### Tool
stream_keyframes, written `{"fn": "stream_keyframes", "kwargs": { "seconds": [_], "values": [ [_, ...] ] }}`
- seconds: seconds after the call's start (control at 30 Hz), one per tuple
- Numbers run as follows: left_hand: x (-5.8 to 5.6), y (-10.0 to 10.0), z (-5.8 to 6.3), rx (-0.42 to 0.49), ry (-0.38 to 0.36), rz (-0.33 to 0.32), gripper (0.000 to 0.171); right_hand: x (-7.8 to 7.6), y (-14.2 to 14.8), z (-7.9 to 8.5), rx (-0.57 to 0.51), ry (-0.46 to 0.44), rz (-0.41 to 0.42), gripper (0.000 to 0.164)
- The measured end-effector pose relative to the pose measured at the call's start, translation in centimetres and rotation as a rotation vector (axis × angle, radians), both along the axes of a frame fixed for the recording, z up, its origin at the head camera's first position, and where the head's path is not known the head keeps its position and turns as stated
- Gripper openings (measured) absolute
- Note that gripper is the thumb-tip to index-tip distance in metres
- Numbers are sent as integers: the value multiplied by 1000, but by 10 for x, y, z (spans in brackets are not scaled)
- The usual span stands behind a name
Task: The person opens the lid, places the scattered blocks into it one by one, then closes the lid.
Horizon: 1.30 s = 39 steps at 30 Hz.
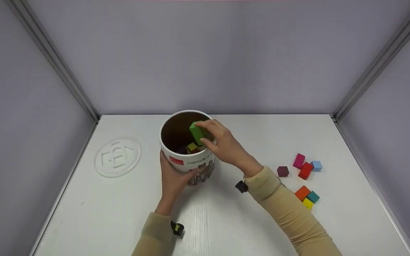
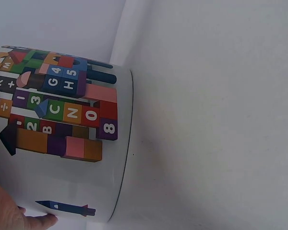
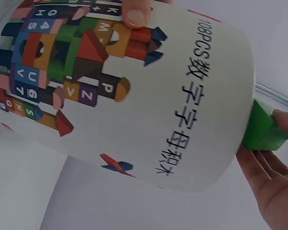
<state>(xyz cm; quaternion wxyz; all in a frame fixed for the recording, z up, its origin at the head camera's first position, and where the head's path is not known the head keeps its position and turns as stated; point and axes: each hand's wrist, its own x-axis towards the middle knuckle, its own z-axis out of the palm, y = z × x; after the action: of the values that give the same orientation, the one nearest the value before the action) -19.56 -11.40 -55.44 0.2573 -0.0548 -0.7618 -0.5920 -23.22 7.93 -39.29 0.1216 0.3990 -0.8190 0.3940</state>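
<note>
A white printed tub stands tilted toward me near the back of the table, with several toy blocks inside. My left hand grips the tub's front from the left, the thumb across the printed castle picture. At the rim my right hand pinches a green block between thumb and fingers, over the tub's mouth. In the right wrist view the green block shows just past the rim. Only fingertips and part of the palm of the left hand appear in the left wrist view.
On the right of the white table lie loose blocks: a maroon one, a pink one, a red one, a light blue one, and an orange one beside teal and yellow. A clear round plate lies left. Grey walls enclose the table.
</note>
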Motion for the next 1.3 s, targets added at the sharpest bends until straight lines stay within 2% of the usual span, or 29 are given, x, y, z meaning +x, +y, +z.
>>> {"fn": "stream_keyframes", "kwargs": {
  "seconds": [0.3,0.6,0.87,1.13,1.3],
  "values": [
    [0,1,0,-5,-16,11,134,-2,-3,-10,102,-13,-23,48],
    [0,0,0,5,26,2,132,4,11,-10,45,22,-47,47],
    [4,-9,5,-59,-92,0,137,10,41,-16,-37,12,-112,47],
    [3,-21,7,-65,-141,-63,138,14,79,-28,-89,-48,-182,49],
    [2,-30,7,-89,-206,-108,138,17,105,-37,-84,-112,-243,50]
  ]
}}
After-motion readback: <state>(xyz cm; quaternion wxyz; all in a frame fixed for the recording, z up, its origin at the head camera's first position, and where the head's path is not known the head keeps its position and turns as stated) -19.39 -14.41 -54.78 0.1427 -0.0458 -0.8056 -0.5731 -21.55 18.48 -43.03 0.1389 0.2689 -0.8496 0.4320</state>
